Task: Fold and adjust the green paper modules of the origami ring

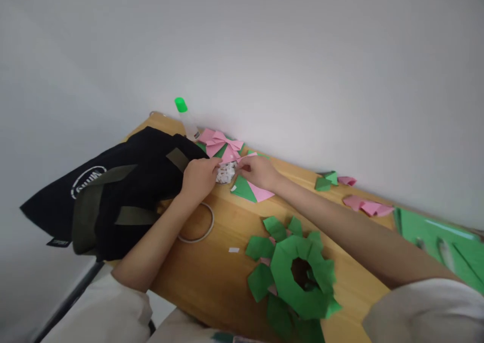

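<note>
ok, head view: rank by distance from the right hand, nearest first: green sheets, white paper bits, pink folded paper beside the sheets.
From the right hand:
1. White paper bits: just left of its fingertips.
2. Pink folded paper: off to the right.
3. Green sheets: farther right, at the picture's edge.

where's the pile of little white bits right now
In the head view, the white bits are near the middle, between the left hand and the right hand, just left of the green-and-pink paper.

I have left grip (201, 179) and right grip (260, 172) flanking heaped white bits (227, 174); black bag (155, 182) and green paper ring (282, 265) on table (212, 282).
</note>
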